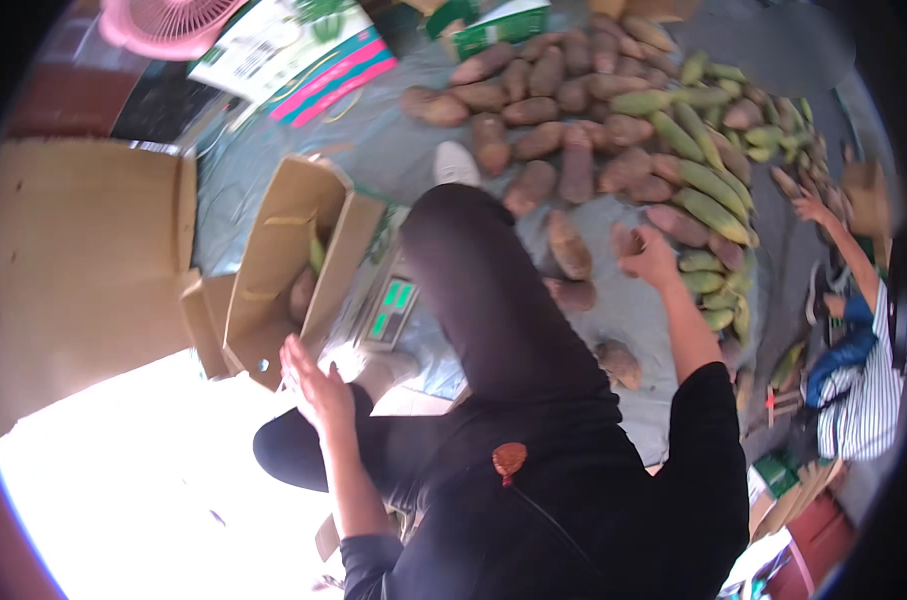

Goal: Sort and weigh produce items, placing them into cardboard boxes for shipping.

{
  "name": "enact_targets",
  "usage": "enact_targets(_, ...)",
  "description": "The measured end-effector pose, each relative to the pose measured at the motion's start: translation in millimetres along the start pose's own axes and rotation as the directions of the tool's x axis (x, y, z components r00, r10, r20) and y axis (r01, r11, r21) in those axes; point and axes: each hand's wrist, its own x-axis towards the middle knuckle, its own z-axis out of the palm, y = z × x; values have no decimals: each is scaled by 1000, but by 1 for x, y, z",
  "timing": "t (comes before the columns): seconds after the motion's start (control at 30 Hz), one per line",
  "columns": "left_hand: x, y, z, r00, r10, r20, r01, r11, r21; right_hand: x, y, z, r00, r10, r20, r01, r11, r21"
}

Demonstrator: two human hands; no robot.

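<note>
My left hand [321, 398] is open, fingers stretched out, beside the near end of an open cardboard box [254, 325]. Inside the box lie a reddish-brown tuber [302, 293] and a long green vegetable [318, 254]. A scale with a lit green display [392, 308] sits against the box's right side. Over the grey sheet, my right hand [652, 258] has its fingers bent and smeared by motion; whether it holds anything is unclear. Nearest to it are loose brown tubers [570, 245] and a pinkish one [677, 225].
A large pile of tubers [530, 110] and long green-yellow vegetables [712, 195] spreads across the sheet. At the left stands a big cardboard sheet [84, 270]. A pink basket [169, 25] and printed carton [294, 55] are at the back. Another person's hand [812, 205] reaches in at right.
</note>
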Motion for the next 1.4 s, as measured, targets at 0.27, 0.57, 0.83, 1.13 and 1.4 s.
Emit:
enact_targets(0.27, -10, -20, 0, 1000, -25, -5, 25, 999, 32, 5, -270, -54, 732, -667, -142, 679, 693, 245)
enact_targets(0.57, -8, -18, -2, 1000, 16, -15, -15, 999, 40, -38, -453, 3, 143, -989, -45, 982, 148, -119)
enact_targets(0.83, -9, -20, 5, 996, 80, -49, -78, 996, 38, 15, -383, 11, 411, -888, -208, 903, 428, -43)
enact_targets(1.13, -6, -15, 11, 977, 209, -39, -202, 970, 134, 17, 2, 26, 949, -307, -80, 281, 931, -231)
enact_targets(1.4, -11, -25, 6, 977, 211, -39, -210, 977, 46, -101, 131, 107, 949, 171, 265, -52, 913, -404)
